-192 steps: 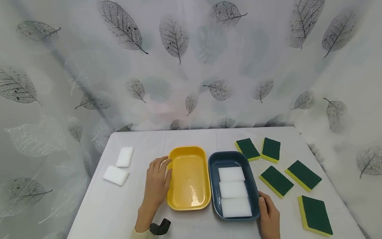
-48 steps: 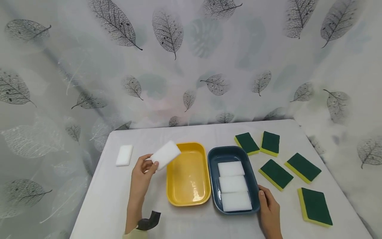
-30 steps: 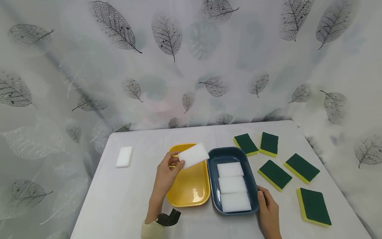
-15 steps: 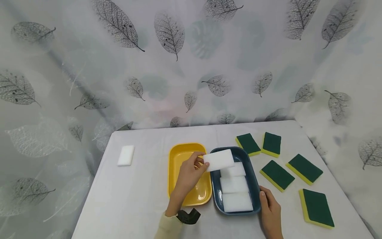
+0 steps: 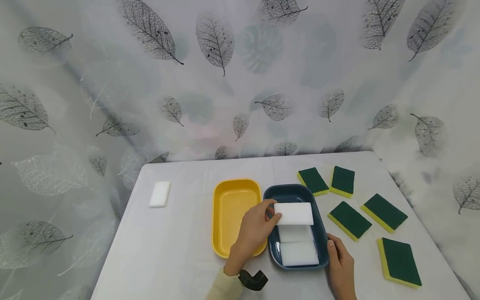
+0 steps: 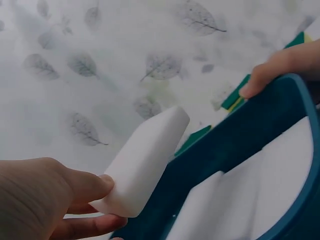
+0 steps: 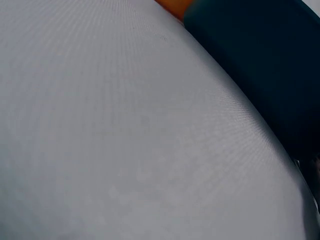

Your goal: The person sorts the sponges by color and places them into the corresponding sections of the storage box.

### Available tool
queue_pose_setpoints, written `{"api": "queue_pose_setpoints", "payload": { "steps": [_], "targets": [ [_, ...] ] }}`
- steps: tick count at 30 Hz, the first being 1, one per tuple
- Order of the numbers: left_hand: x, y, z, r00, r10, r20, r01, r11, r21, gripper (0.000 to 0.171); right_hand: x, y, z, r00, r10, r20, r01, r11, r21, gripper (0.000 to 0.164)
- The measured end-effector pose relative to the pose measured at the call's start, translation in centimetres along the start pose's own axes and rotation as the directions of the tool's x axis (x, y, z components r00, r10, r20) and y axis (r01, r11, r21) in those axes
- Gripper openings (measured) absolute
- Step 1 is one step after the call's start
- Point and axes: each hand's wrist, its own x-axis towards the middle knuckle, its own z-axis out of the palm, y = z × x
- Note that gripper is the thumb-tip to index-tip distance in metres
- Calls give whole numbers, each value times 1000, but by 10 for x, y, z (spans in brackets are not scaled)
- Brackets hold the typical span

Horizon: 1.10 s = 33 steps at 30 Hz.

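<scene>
My left hand (image 5: 255, 229) pinches one end of a white sponge (image 5: 296, 214) between thumb and fingers. The sponge hangs over the far part of a dark blue tray (image 5: 286, 191), and in the left wrist view it is tilted and apart from the white sponges (image 6: 240, 195) in the tray. Two of those, a middle one (image 5: 295, 234) and a near one (image 5: 299, 254), show in the head view; a third is hidden under the held one. My right hand (image 5: 341, 264) holds the tray's right rim. The right wrist view shows mainly tablecloth and the tray's outer wall (image 7: 255, 65).
A yellow tray (image 5: 218, 221) stands against the blue tray's left side. One white sponge (image 5: 160, 194) lies at the table's far left. Several green-and-yellow scouring sponges (image 5: 349, 221) are spread on the right. A leaf-patterned curtain (image 5: 240, 83) rises behind the white-covered table (image 5: 168, 250).
My left hand has picked up a white sponge from the left and carried it rightward across the yellow tray to above the blue one. My right hand has stayed on the blue tray's rim.
</scene>
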Motion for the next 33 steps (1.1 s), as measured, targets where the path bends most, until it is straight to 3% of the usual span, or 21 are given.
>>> {"api": "queue_pose_setpoints", "payload": {
  "steps": [7, 16, 21, 26, 33],
  "targets": [
    [-1, 3, 17, 998, 70, -5, -69, 991, 112, 35, -1, 1, -1, 1000, 3, -10, -4, 1000, -10, 47],
    [4, 2, 28, 991, 117, -60, -93, 947, 309, 35, 0, 3, 0, 1000, -5, -7, 5, 1000, -5, 47],
    [6, 2, 31, 989, 129, -69, -97, 929, 357, 41, 1, 1, 2, 1000, -11, -7, 11, 1000, 0, 48],
    [5, 1, 32, 985, 163, -63, -123, 903, 411, 30, 0, 1, 2, 1000, -2, 10, 2, 1000, -2, 49],
    [4, 2, 34, 985, 158, -71, -120, 919, 377, 27, 0, 1, 1, 1000, -10, -7, 10, 1000, -8, 49]
  ]
}}
